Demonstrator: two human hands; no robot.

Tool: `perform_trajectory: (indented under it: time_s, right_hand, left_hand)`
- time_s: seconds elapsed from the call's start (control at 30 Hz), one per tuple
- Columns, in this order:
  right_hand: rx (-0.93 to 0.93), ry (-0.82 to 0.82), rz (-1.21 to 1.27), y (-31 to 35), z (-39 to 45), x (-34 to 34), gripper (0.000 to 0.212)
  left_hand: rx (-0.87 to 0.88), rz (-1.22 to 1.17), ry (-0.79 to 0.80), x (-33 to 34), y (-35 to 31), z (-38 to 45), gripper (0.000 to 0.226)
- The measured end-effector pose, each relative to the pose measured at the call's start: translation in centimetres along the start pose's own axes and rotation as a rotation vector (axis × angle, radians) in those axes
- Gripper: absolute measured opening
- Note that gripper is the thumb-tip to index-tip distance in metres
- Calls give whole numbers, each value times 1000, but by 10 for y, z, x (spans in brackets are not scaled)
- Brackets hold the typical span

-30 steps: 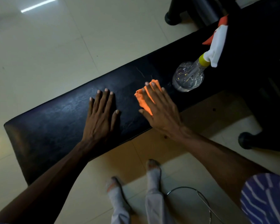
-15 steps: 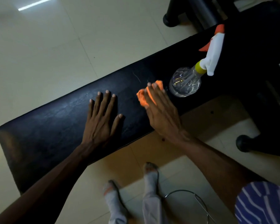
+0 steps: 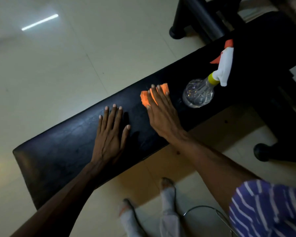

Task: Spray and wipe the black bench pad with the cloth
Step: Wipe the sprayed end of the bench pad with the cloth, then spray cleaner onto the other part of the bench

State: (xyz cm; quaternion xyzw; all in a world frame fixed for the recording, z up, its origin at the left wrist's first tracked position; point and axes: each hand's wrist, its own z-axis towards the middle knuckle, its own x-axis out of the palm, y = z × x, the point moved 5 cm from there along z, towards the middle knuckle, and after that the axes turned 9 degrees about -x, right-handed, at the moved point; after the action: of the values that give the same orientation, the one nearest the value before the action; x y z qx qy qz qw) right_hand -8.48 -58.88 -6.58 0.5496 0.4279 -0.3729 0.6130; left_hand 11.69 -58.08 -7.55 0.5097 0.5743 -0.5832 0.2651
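The long black bench pad (image 3: 61, 151) runs from lower left to upper right. My left hand (image 3: 110, 132) lies flat on its middle, fingers spread, holding nothing. My right hand (image 3: 161, 112) presses flat on a small orange cloth (image 3: 144, 98), which shows under and beyond my fingers. Just right of the cloth stands a clear spray bottle (image 3: 197, 94) with a yellow collar and a white and orange trigger head, leaning toward the upper right.
Pale tiled floor surrounds the bench. Black frame legs with rounded feet (image 3: 261, 152) stand at the right and at the top (image 3: 176, 32). My feet in grey trousers (image 3: 167, 202) are below the bench, beside a thin wire loop (image 3: 210, 209).
My right hand has slid the cloth a little farther along the pad toward the bottle. My left hand has stayed flat in place.
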Motion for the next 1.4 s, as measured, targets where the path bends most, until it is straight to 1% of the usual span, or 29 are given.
perform_trajectory:
  time_s: [0.1, 0.2, 0.27, 0.33, 0.4, 0.43, 0.5, 0.53, 0.57, 0.63, 0.7, 0.73, 0.77, 0.83, 0.9, 0.93, 1.0, 1.03, 1.1, 1.17, 1.27, 1.33, 1.4]
  right_hand:
    - [4, 42, 72, 22, 15, 12, 57]
    - [-44, 90, 183, 44, -14, 10, 57]
    - [-7, 75, 291, 47, -34, -3, 54]
    - [98, 11, 414, 41, -54, -22, 48]
    - [183, -68, 493, 31, -71, -42, 36]
    - [234, -118, 539, 23, -80, -51, 28]
    - [418, -242, 681, 2, -96, -68, 14]
    - [520, -300, 740, -11, -103, -75, 10]
    - [602, -358, 779, -23, -108, -82, 10]
    - [707, -473, 812, -47, -112, -95, 28]
    - [751, -568, 837, -74, -110, -105, 55]
    - [736, -582, 827, -85, -107, -109, 72]
    - [707, -570, 799, -96, -101, -113, 87]
    - [621, -510, 749, -111, -88, -120, 106]
    - [496, -446, 771, -114, -70, -125, 115]
    - [420, -418, 784, -111, -59, -128, 116]
    - [266, -400, 779, -106, -39, -132, 110]
    - [227, -403, 757, -103, -30, -134, 103]
    - [201, -403, 695, -98, -17, -138, 83]
    - [210, -408, 695, -98, -7, -141, 60]
    - [249, -424, 780, -102, 1, -147, 31]
    - [271, -443, 815, -108, 4, -157, 18]
    - [322, -448, 839, -116, 4, -172, 17]
  left_hand:
    - [-69, -99, 29, -6, 7, -5, 65]
    - [-107, -169, 68, -14, 5, -12, 63]
    - [-112, -218, 97, -20, -2, -15, 59]
    - [-83, -276, 109, -27, -14, -17, 49]
    - [-57, -321, 120, -32, -28, -14, 37]
    - [-68, -347, 130, -35, -35, -10, 39]
    - [-138, -425, 127, -39, -46, 0, 49]
    - [-189, -469, 117, -40, -50, 6, 53]
    - [-243, -491, 113, -41, -53, 13, 58]
    - [-325, -466, 118, -39, -59, 27, 67]
    - [-338, -421, 82, -37, -69, 39, 66]
    - [-329, -397, 54, -38, -76, 43, 62]
    - [-313, -363, 33, -38, -85, 46, 59]
    - [-251, -289, 37, -35, -105, 51, 52]
    - [-141, -235, 80, -30, -130, 55, 44]
    - [-88, -197, 114, -27, -143, 57, 40]
    - [-13, -92, 188, -18, -163, 63, 34]
    - [9, -42, 215, -13, -170, 66, 32]
    - [14, 44, 244, -6, -179, 70, 32]
    - [-21, 102, 244, -1, -183, 75, 31]
    - [-33, 121, 207, 2, -188, 79, 30]
    - [5, 143, 209, 5, -194, 83, 31]
    - [47, 140, 249, 12, -200, 84, 34]
